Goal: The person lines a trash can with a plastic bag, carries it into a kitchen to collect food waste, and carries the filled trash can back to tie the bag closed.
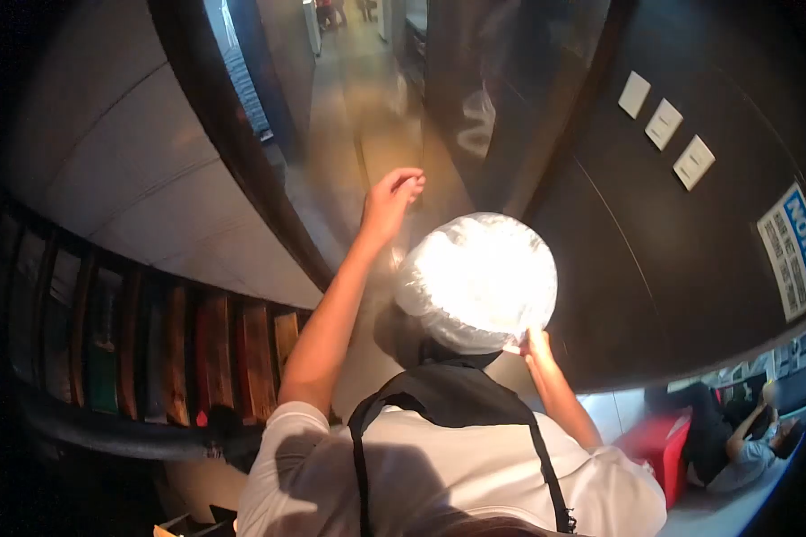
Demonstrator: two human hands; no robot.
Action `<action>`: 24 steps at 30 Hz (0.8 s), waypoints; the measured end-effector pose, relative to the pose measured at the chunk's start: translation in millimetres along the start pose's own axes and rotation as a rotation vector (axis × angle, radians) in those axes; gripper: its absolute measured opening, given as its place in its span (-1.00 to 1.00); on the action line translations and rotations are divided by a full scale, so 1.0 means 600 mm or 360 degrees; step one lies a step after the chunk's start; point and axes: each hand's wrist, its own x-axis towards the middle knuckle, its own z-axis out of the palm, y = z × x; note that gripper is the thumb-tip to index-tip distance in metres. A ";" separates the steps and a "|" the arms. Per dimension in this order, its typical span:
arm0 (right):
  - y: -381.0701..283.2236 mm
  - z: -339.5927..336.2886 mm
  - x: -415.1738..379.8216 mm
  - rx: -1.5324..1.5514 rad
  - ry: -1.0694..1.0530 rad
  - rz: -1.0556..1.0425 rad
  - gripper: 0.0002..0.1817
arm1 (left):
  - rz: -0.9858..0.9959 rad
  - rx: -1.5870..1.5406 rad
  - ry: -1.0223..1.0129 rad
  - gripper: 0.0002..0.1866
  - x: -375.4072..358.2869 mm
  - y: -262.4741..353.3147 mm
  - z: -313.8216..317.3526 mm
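A round bundle (479, 277), wrapped in shiny, crinkled white or clear plastic, is in front of my chest. My right hand (530, 347) grips its lower right edge. Glare washes out the top, so the contents are hidden. My left hand (394, 199) is raised ahead of the bundle, apart from it, with fingers bent together and nothing visible in them. Behind that hand is a glass door (461, 116) with reflections on it. I wear a white shirt and a black apron (457, 394).
A dark wall with white switch plates (663, 123) and a notice sign (790, 251) runs along my right. Wooden slats (215, 358) and a dark rail (107, 434) lie to the left. At lower right, a person (734, 452) sits near a red chair (658, 447).
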 end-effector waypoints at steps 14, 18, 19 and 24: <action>-0.115 -0.150 0.230 0.0127 -0.0290 0.0388 -0.58 | -0.0232 -0.1032 0.0342 -0.17 0.303 -0.056 0.205; -0.046 -0.149 0.272 0.0060 -0.0237 0.0461 -0.57 | 0.0337 -0.1127 0.0506 -0.42 0.249 -0.041 0.107; -0.157 -0.024 0.369 -0.0007 -0.0112 0.0490 -0.50 | 0.0504 -0.1168 0.0538 -0.46 0.402 -0.082 0.088; -0.208 -0.009 0.324 -0.0026 -0.0032 0.0373 -0.39 | 0.0541 -0.1580 0.0345 -0.31 0.331 0.090 0.083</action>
